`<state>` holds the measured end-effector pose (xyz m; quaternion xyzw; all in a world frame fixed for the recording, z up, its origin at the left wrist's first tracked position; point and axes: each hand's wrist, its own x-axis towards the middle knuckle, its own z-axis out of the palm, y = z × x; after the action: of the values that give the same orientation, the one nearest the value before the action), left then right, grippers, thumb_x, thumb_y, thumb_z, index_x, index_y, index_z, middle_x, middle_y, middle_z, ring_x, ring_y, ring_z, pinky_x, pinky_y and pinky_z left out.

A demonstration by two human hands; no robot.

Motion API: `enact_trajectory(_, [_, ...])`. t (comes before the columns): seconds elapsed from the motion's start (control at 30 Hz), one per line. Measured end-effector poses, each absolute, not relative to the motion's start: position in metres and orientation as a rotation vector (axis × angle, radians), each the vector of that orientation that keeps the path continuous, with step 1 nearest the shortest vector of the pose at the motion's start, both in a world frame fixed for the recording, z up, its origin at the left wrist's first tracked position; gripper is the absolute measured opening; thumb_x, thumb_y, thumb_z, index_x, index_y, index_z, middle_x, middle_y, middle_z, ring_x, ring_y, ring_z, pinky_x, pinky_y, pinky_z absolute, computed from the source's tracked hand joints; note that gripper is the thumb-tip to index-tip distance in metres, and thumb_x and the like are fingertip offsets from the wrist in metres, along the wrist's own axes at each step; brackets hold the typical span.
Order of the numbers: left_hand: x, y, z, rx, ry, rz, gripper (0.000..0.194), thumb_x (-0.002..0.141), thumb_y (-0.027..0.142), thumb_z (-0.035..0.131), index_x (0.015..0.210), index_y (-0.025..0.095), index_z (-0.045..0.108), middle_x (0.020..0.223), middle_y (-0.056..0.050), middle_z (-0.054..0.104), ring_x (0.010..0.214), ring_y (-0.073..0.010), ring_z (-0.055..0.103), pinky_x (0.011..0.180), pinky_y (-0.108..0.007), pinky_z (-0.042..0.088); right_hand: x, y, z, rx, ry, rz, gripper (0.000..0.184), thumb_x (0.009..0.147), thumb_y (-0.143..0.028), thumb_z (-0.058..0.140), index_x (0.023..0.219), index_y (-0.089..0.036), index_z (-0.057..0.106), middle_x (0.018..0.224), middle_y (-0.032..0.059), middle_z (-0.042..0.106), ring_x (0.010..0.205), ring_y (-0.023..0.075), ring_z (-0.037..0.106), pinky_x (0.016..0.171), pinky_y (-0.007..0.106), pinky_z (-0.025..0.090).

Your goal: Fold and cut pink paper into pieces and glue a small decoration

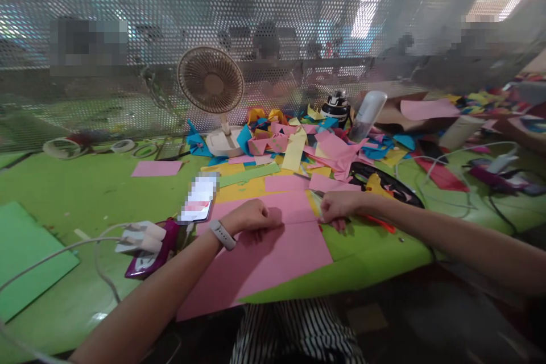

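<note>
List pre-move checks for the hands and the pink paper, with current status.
1. Left hand on the pink paper: ok.
2. Right hand at the paper's right side: ok.
3. Right-hand grip: cannot tell, fingers partly hidden.
4. Paper in one piece across the line between the hands: cannot tell, could be a crease or an overlap.
5. Far side free of loose scraps: not ok, they crowd it.
6. Purple power strip off the paper: ok, left of it.
</note>
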<state>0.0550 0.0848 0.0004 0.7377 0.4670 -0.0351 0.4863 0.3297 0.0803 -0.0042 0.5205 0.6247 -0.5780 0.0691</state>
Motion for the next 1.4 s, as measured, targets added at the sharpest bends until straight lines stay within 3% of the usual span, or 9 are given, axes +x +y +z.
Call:
enact_trajectory(0.2, [0.062,0.090,0.001,1.796,1.182,-0.129,0.049,0.071,0.057,0.059,0.045,0.015,0.058,0.044,-0.006,0.061,0.041,-0.0157,0.057,0.046,-0.025,0.044,0.300,0.080,0.000,1.564,1.964,-1.801,0.033,0.071,-0.043,0.069,0.061,-0.015,0.055,0.049,-0.0017,0.064,0.044,0.0106,0.061,0.042,0.017,0.043])
enact_trajectory(0.5, [0.064,0.092,-0.001,1.753,1.212,-0.157,0.047,0.067,0.056,0.065,0.045,0.016,0.057,0.040,-0.003,0.057,0.040,-0.0153,0.054,0.048,-0.026,0.045,0.275,0.087,-0.020,1.448,1.908,-1.889,0.049,0.065,-0.062,0.068,0.059,-0.017,0.049,0.047,0.0016,0.065,0.037,0.0136,0.059,0.034,0.020,0.042])
enact_trajectory(0.9, [-0.010,0.084,0.012,1.662,1.373,-0.239,0.061,0.062,0.073,0.060,0.043,0.015,0.055,0.042,-0.006,0.058,0.039,-0.0142,0.052,0.044,-0.025,0.038,0.280,0.091,-0.023,1.381,1.898,-1.922,0.049,0.063,-0.062,0.069,0.059,-0.015,0.054,0.050,0.0028,0.067,0.039,0.0142,0.062,0.035,0.020,0.043])
enact_trajectory(1.1, [-0.026,0.080,0.016,1.678,1.474,-0.222,0.058,0.065,0.070,0.058,0.045,0.016,0.054,0.042,-0.007,0.058,0.036,-0.0132,0.050,0.042,-0.025,0.038,0.278,0.083,-0.020,1.449,1.951,-1.935,0.044,0.069,-0.054,0.068,0.056,-0.016,0.052,0.046,0.0023,0.065,0.038,0.0126,0.060,0.033,0.018,0.041])
enact_trajectory(1.3, [0.007,0.067,0.020,1.857,1.548,0.061,0.048,0.081,0.059,0.045,0.063,0.016,0.055,0.060,-0.008,0.067,0.054,-0.0180,0.063,0.055,-0.027,0.047,0.278,0.075,-0.025,1.503,2.067,-1.997,0.038,0.072,-0.047,0.068,0.057,-0.017,0.048,0.044,0.0010,0.063,0.034,0.0120,0.058,0.033,0.018,0.043])
enact_trajectory(1.4, [0.031,0.046,0.019,2.023,1.593,0.220,0.039,0.086,0.052,0.043,0.080,0.017,0.059,0.083,-0.010,0.069,0.080,-0.0231,0.064,0.073,-0.033,0.046,0.282,0.069,-0.025,1.535,2.134,-2.049,0.039,0.072,-0.050,0.067,0.062,-0.018,0.047,0.043,-0.0010,0.062,0.035,0.0125,0.058,0.033,0.019,0.045])
